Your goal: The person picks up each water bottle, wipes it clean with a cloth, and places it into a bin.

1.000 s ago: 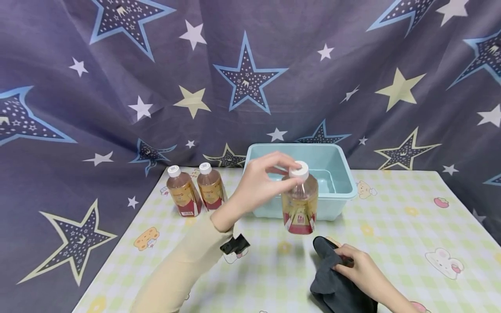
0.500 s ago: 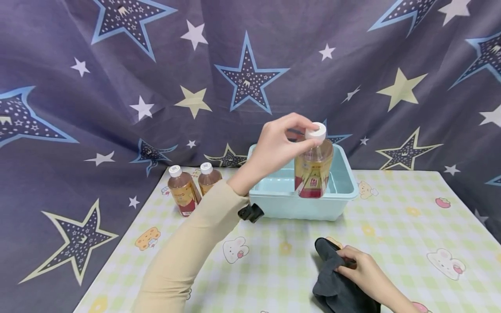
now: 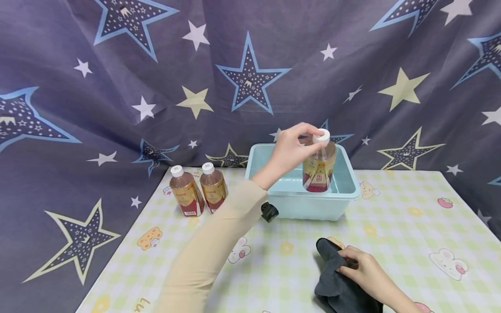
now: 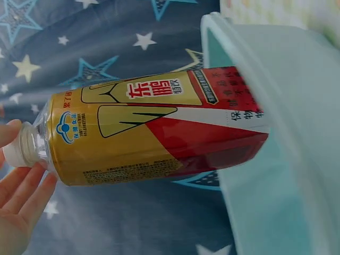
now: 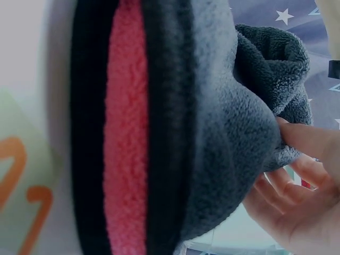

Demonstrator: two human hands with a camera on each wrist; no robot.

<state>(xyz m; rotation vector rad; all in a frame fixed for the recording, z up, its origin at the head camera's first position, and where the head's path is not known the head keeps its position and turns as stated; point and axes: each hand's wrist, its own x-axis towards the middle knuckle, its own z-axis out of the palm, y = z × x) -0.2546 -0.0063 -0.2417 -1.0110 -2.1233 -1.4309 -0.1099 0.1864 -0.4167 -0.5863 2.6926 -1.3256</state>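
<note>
In front of the blue bin [image 3: 307,206] a second ago, the bottle [image 3: 318,169] now hangs right of centre at its opening, so the carry across looks nearly done, left grip [image 3: 291,147] pinching the white cap [image 3: 322,136], right grip [image 3: 363,270] pinching the dark cloth [image 3: 335,284], lower right.

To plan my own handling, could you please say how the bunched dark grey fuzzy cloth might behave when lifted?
The bunched dark grey fuzzy cloth is probably floppy, since it folds where the right hand pinches it. Its fleecy surface likely resists slipping.
</note>
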